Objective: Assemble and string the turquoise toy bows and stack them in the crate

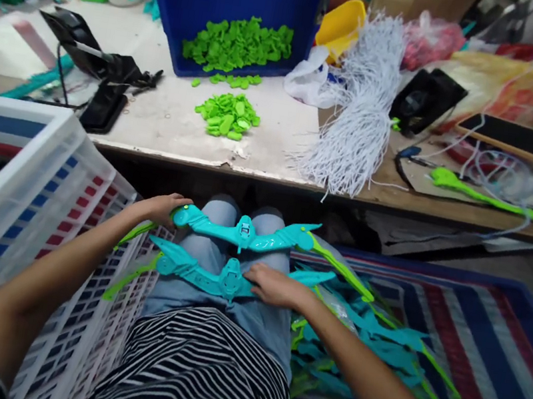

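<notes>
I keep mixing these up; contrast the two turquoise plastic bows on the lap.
The far turquoise plastic bow has the left hand at its left end; the near turquoise plastic bow has the right hand right of its centre.
The far bow's centre shows a small rectangular recess; the near bow's shows a rounder disc.
The near bow lies closer to the black-and-white striped shirt than the far bow.
Both have bright green limbs.

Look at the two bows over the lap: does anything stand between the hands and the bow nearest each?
Nothing visible does: the left hand holds the left end of the far bow, and the right hand touches the near bow, just right of its centre.
</notes>
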Action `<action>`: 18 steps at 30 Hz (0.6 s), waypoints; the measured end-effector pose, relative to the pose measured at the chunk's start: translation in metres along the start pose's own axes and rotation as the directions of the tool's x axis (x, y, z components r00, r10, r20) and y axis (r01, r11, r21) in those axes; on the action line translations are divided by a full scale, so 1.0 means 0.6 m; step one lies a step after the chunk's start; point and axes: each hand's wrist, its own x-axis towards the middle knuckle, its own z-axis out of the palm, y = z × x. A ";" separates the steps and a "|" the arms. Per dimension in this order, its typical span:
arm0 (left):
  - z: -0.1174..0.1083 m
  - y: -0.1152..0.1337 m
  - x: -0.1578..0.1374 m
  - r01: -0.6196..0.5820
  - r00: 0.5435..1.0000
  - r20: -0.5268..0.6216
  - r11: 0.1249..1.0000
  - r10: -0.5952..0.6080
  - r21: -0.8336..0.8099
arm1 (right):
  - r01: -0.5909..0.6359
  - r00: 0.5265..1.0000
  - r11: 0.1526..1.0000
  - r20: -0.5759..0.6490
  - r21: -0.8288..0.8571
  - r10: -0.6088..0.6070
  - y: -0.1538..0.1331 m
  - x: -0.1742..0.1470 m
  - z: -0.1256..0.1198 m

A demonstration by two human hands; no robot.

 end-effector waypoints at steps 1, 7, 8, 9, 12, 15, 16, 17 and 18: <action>-0.001 -0.009 -0.006 0.045 0.999 0.007 0.999 -0.045 0.028 | 0.001 1.000 0.996 0.013 -0.091 0.000 -0.005 -0.001 -0.004; -0.026 0.015 -0.030 -0.013 0.994 -0.105 0.997 0.006 -0.071 | -0.061 0.954 0.980 -0.299 -0.190 0.001 0.005 0.066 -0.134; -0.025 0.034 -0.025 -0.118 0.978 -0.191 0.981 0.088 -0.153 | -0.109 0.915 0.980 -0.403 -0.166 0.033 0.014 0.101 -0.166; -0.019 0.057 -0.016 -0.210 0.949 -0.282 0.952 0.143 -0.222 | -0.167 0.870 0.975 -0.488 -0.150 0.074 0.023 0.140 -0.196; 0.015 0.127 0.024 -0.276 0.929 -0.326 0.914 0.174 -0.297 | -0.340 0.763 0.932 -0.616 -0.126 0.195 0.047 0.265 -0.262; 0.051 0.163 0.057 -0.203 0.968 -0.207 0.932 0.144 -0.301 | -0.420 0.729 0.893 -0.646 -0.162 0.226 0.063 0.352 -0.284; 0.058 0.164 0.063 -0.182 0.973 -0.190 0.934 0.127 -0.309 | -0.427 0.730 0.887 -0.646 -0.179 0.221 0.067 0.366 -0.284; 0.061 0.162 0.065 -0.169 0.976 -0.187 0.931 0.112 -0.323 | -0.428 0.731 0.883 -0.648 -0.193 0.212 0.071 0.372 -0.283; 0.062 0.157 0.065 -0.161 0.977 -0.190 0.925 0.099 -0.344 | -0.424 0.730 0.881 -0.654 -0.207 0.198 0.075 0.371 -0.279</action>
